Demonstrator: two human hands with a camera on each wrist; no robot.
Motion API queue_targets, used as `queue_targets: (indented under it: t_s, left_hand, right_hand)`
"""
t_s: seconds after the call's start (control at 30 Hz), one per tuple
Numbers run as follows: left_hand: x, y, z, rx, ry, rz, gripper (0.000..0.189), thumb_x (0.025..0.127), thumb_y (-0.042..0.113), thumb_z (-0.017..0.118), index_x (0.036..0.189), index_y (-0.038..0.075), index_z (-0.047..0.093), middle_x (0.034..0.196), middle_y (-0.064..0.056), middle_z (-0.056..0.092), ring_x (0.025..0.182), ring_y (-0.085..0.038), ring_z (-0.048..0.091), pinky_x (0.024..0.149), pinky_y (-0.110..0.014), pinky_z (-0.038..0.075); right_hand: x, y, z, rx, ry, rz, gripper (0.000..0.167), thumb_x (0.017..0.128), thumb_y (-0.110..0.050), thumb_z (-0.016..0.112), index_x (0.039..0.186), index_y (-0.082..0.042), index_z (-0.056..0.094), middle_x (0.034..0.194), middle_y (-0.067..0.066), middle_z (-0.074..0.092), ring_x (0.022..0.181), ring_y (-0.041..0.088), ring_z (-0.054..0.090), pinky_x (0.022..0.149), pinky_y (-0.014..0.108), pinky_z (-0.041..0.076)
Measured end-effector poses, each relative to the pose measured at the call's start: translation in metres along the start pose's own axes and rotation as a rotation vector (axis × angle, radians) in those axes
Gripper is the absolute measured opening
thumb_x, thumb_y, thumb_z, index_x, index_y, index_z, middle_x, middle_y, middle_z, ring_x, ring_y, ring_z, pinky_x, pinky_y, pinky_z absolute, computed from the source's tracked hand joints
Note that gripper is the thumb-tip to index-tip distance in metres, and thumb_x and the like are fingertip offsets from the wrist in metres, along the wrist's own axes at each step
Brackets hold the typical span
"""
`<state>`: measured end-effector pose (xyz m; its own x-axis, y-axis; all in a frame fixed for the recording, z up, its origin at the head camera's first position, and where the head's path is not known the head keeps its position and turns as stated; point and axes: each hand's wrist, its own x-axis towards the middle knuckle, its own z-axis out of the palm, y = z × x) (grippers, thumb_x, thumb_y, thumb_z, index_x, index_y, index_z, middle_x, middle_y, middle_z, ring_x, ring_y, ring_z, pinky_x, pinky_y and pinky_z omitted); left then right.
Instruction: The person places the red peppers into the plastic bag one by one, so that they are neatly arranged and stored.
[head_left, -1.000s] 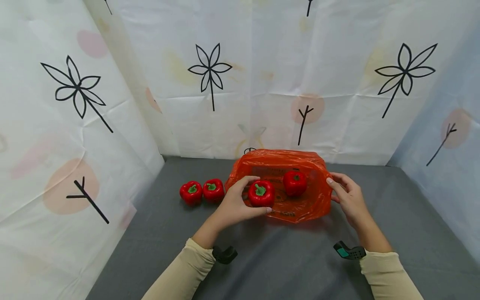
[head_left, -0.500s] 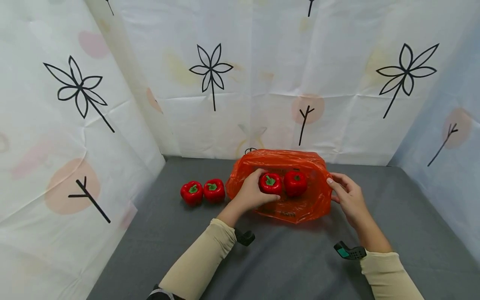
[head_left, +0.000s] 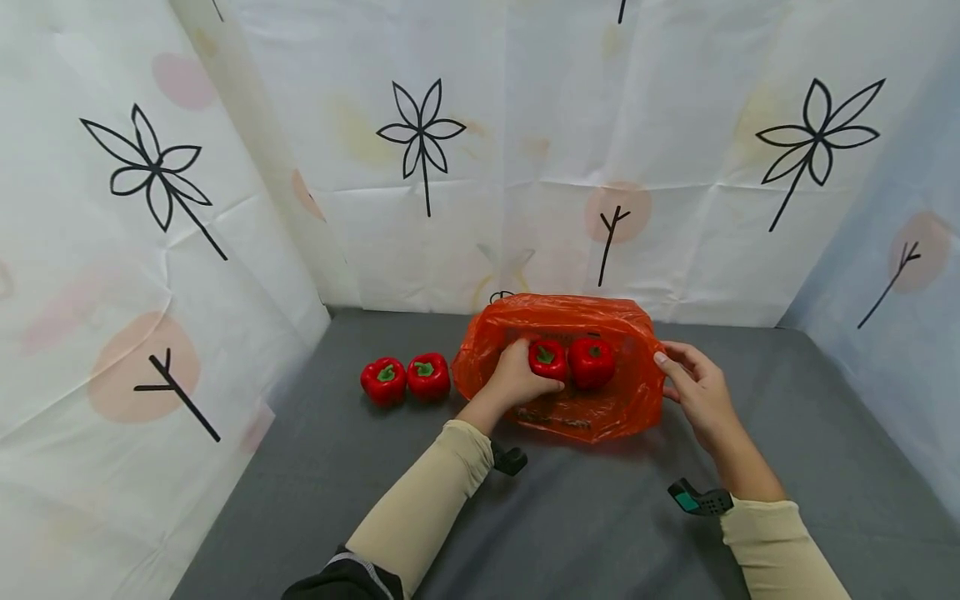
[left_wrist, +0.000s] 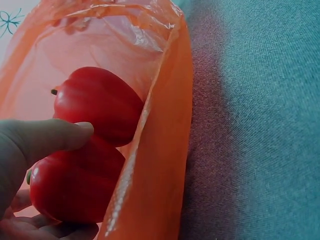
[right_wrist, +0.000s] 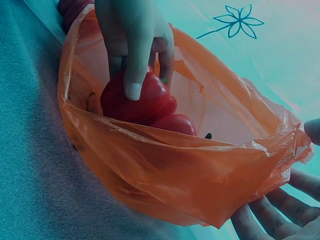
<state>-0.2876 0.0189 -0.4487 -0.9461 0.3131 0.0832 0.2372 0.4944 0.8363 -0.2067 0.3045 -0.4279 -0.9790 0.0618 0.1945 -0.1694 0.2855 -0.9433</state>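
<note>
An orange-red plastic bag (head_left: 592, 427) lies on its side, its mouth facing me. Inside it my left hand (head_left: 517, 377) grips a red bell pepper (head_left: 547, 360) with a green stem, thumb on the near side and fingers behind. A second red bell pepper (head_left: 592, 363) sits in the bag right beside it. In the left wrist view, the thumb (left_wrist: 55, 137) lies over the held pepper (left_wrist: 77, 185). At the bag's right edge my right hand (head_left: 697, 390) pinches the rim between thumb and fingers, as the right wrist view also shows with the bag (right_wrist: 200, 185) hanging open.
Two more red bell peppers, one (head_left: 383, 382) at the far left and another (head_left: 429, 377) close to the bag, stand on the grey tabletop (head_left: 315, 483). Behind the table rises a white patterned cloth (head_left: 525, 167), with side cloths at left and right.
My left hand has carried the pepper rightward and deeper into the bag, up beside the other pepper. The right hand keeps its hold on the bag's edge.
</note>
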Motion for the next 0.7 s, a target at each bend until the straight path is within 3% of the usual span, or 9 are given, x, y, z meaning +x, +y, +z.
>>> queue_targets:
  t_s: [0.7]
  left_hand:
    - [0.012, -0.004, 0.007, -0.017, 0.005, -0.047, 0.077, 0.081, 0.015, 0.093, 0.145, 0.007, 0.051, 0.136, -0.013, 0.064, 0.126, -0.03, 0.063, 0.108, -0.045, 0.056]
  right_hand:
    - [0.002, 0.0, 0.0, 0.005, -0.004, 0.015, 0.053, 0.111, -0.031, 0.057, 0.15, 0.004, 0.049, 0.12, -0.022, 0.06, 0.103, -0.009, 0.065, 0.079, 0.016, 0.061]
